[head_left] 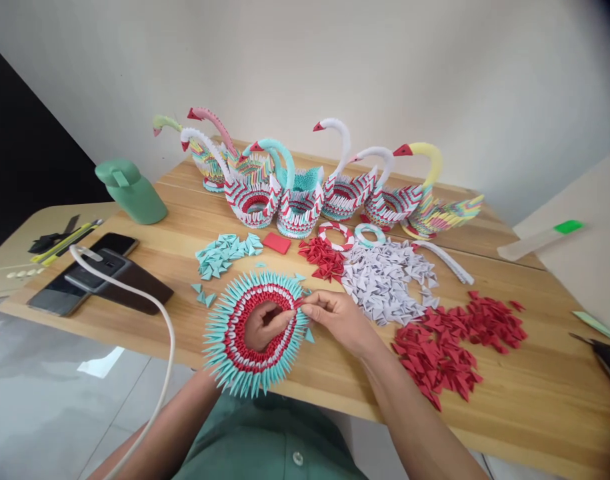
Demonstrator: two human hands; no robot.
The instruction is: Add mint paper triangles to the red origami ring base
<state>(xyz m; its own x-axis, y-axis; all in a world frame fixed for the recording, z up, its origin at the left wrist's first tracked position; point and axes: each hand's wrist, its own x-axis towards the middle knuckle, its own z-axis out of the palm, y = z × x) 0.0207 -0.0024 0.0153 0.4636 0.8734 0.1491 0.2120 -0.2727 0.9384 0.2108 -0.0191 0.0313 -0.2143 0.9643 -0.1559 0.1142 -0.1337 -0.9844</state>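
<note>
A round folded-paper ring (235,340), with red and white inner rows and a spiky turquoise outer row, is held up over the table's front edge. My left hand (267,325) reaches through its middle from below, thumb against the ring's right inner side; its other fingers are partly hidden. At that same right side, my right hand (329,313) pinches a small red folded-paper piece (298,303) against the ring. Loose turquoise paper triangles (225,253) lie just behind the ring. White triangles (387,277) and red triangles (437,353) are heaped to the right.
Several finished paper swans (299,200) stand along the back. A red (335,235) and a turquoise ring (369,235) lie before them, near a curved white neck (445,260). At left are a green bottle (132,190), a power bank (119,280) with a white cable, and phones (59,293).
</note>
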